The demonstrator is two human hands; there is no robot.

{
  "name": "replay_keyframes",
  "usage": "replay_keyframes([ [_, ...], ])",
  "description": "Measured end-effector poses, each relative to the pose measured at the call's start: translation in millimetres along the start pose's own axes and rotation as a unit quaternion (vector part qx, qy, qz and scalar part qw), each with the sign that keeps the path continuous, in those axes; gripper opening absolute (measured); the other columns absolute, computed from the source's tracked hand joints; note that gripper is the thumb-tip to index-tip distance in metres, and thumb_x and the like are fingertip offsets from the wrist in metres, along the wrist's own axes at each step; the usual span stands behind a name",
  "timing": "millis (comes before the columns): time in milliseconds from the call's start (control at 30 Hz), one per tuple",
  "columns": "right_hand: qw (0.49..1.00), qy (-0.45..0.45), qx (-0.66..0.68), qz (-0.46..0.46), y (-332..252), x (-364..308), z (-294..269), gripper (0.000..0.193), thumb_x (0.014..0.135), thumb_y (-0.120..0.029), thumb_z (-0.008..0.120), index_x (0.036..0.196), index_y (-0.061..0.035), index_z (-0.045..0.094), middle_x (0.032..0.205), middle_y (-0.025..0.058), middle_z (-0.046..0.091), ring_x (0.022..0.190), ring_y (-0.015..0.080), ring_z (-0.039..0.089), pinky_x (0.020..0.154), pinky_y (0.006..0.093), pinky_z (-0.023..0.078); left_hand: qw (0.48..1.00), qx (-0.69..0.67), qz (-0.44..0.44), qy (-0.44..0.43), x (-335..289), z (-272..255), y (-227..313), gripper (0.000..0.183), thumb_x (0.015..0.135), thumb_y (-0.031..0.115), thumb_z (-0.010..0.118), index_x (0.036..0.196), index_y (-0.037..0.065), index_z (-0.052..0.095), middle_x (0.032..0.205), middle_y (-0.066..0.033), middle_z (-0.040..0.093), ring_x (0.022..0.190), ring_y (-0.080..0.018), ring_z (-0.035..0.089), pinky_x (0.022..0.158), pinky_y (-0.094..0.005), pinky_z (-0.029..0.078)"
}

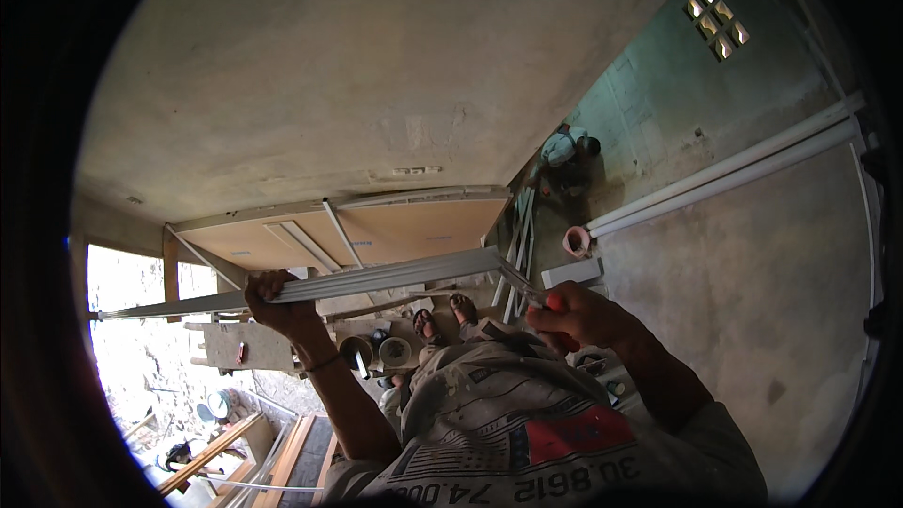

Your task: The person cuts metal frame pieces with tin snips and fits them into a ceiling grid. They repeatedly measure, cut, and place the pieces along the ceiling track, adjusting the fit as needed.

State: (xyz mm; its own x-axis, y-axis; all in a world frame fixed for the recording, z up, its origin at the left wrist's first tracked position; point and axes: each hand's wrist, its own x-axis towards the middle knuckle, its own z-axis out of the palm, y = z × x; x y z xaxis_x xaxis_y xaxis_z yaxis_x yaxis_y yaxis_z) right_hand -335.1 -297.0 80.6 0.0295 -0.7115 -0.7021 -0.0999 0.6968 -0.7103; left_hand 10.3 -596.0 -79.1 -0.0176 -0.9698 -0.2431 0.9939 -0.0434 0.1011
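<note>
A long grey metal channel [395, 275] stretches across the view in front of my chest, from the bright opening at the left to its cut-off end near the middle. My left hand [284, 309] is closed around it, fingers wrapped over the upper edge. At its right end, my right hand [594, 316] grips red-handled snips [515, 277], whose metal jaws meet the channel's corner. Whether the jaws are biting into the metal is too small to tell.
Brown boards [414, 230] lie against the wall ahead. Beneath me are buckets [395, 351] and a plank platform [246, 346]. Another person [566, 146] crouches at the far right, near white pipes [724, 177], a pinkish pot [577, 242] and a white block [571, 272]. Timber [212, 452] lies lower left.
</note>
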Motion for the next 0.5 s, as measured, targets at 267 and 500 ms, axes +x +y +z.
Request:
replay_keyframes([
  [267, 0.912, -0.171, 0.361, -0.088, 12, 10, 19, 0.026, 0.1, -0.022, 0.072, 0.102, 0.0027, 0.063, 0.072, 0.0116, 0.06, 0.057, 0.0243, 0.062, 0.049, 0.0357, 0.048, 0.992, -0.1, -0.046, -0.055, 1, 17, 4, 0.032, 0.1, 0.006, 0.061, 0.076, 0.015, 0.042, 0.061, 0.0052, 0.043, 0.053, -0.005, 0.044, 0.054, -0.0222, 0.044],
  [500, 0.768, -0.342, 0.517, -0.163, 18, 28, 42, 0.03, 0.103, -0.026, 0.066, 0.121, -0.005, 0.053, 0.079, 0.0102, 0.057, 0.058, 0.0207, 0.055, 0.051, 0.037, 0.046, 0.985, -0.159, -0.03, -0.058, -2, 24, -10, 0.034, 0.099, 0.003, 0.06, 0.075, 0.015, 0.04, 0.06, 0.0052, 0.042, 0.051, -0.0054, 0.043, 0.053, -0.0225, 0.044],
])
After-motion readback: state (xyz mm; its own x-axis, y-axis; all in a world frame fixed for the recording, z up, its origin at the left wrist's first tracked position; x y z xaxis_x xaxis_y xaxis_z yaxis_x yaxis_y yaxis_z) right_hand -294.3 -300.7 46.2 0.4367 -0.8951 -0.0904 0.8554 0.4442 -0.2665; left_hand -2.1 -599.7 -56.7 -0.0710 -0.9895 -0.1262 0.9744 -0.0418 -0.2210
